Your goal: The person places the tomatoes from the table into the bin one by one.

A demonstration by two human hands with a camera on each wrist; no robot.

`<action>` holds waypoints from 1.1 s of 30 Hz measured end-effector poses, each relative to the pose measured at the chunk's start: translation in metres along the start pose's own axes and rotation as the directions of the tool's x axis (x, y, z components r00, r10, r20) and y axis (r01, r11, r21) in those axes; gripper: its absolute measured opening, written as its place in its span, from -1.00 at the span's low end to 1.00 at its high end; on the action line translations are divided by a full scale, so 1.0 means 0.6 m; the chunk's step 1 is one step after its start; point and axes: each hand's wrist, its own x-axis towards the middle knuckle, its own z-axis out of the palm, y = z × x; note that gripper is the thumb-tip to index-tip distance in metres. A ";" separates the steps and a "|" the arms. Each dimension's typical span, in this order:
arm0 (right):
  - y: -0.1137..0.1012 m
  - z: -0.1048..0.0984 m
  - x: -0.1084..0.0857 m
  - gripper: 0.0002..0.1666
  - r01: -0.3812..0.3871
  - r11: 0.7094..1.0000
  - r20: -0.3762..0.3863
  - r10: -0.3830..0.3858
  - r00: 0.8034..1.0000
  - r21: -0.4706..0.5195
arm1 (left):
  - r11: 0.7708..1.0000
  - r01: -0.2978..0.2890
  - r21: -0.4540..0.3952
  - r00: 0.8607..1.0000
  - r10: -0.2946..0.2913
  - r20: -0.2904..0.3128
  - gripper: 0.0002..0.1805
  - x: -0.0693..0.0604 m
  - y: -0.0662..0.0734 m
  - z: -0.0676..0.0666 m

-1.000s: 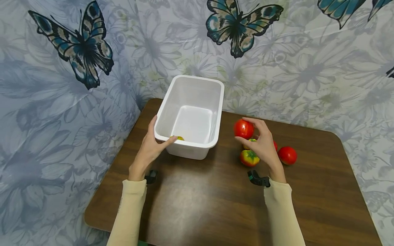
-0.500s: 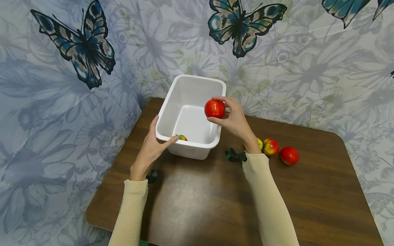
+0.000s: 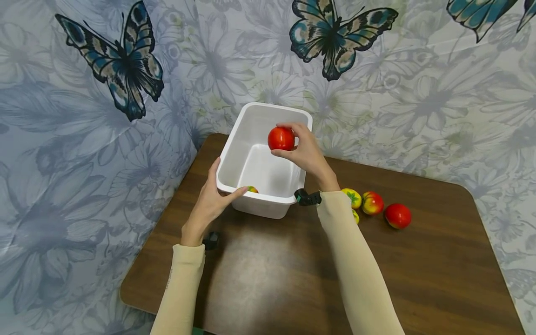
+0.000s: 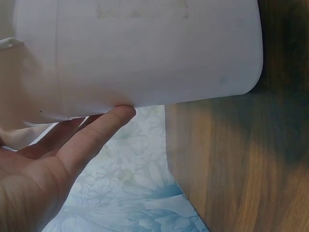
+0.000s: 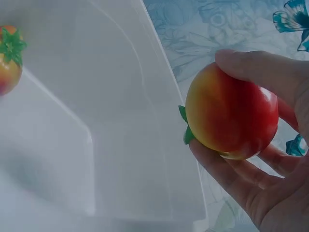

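Note:
My right hand (image 3: 307, 151) holds a shiny red tomato (image 3: 281, 138) over the white plastic tub (image 3: 264, 199), thumb on one side and fingers on the other. In the right wrist view the tomato (image 5: 231, 113) shows a yellow patch and a green leafy calyx. My left hand (image 3: 209, 203) grips the tub's near left corner, with the thumb over the rim and the fingers along the outer wall (image 4: 159, 53). Inside the tub lies a smaller red-yellow tomato (image 5: 8, 63) with a green calyx, mostly hidden by the near wall in the head view.
Right of the tub, on the brown table (image 3: 435, 260), lie a red tomato (image 3: 398, 216), a red-yellow one (image 3: 372, 203) and a yellow one (image 3: 351, 198). Another yellow one (image 3: 355, 216) is partly behind my right sleeve. Butterfly-patterned fabric (image 3: 377, 102) hangs behind the table.
My right hand has carried the red tomato leftward from the group on the table to above the tub. The left hand has kept its grip on the tub.

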 end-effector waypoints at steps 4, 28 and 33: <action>0.000 0.006 0.014 -0.24 -0.007 1.000 0.008 0.007 1.000 -0.009 | 1.000 -0.003 -0.006 1.000 0.003 0.002 0.26 0.001 0.001 0.002; 0.013 0.030 0.025 -0.22 -0.035 0.997 0.101 0.041 0.994 -0.063 | 1.000 -0.026 0.002 1.000 0.026 -0.007 0.25 0.005 -0.007 -0.001; 0.014 0.030 0.024 -0.21 -0.050 0.997 0.131 0.057 0.990 -0.059 | 0.999 -0.026 -0.027 1.000 0.026 -0.005 0.24 0.003 -0.005 -0.002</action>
